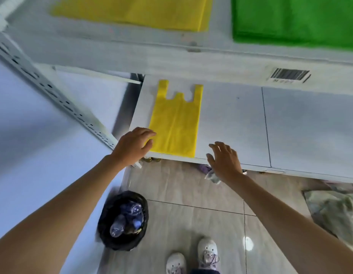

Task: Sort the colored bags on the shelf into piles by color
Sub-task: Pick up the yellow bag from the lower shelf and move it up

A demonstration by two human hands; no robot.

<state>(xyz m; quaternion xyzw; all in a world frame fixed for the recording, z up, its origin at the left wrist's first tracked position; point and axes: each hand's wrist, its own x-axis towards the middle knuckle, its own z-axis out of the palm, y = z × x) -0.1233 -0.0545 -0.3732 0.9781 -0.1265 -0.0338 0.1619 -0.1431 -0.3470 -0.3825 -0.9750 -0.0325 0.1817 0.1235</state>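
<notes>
Where the glossy beige floor tiles [191,186] fill the near ground, a pair of pale sneakers [193,258] stands at the bottom edge, and a round bin [123,220] lined with shiny black plastic sits to their left, holding crumpled clear bottles. Both bare forearms reach forward from the lower corners toward the lower shelf [241,123], a smooth white board with a thin seam running across its right part.

The left hand [132,145] is loosely spread, palm down, grasping nothing; its fingertips rest on or just over the near left corner of the yellow bag [175,123], and whether they press on it cannot be told. The right hand [224,161] is spread wide with fingers apart, empty, hovering over the shelf's front edge just right of the bag and apart from it.

That bag lies flat on the shelf's left end, a matte, thin vest-style bag with a faint centre crease. Its long axis runs front to back: the straight bottom hem lies along the front edge, and the two handle loops point away, toward the back.

Farther off, the upper shelf [191,62] carries a barcode label [288,75] on its front lip. On it lie a flat yellow pile [132,12] at the left and a green pile [296,20] at the right, well apart, both blurred. A perforated white upright [52,91] slants along the left.
</notes>
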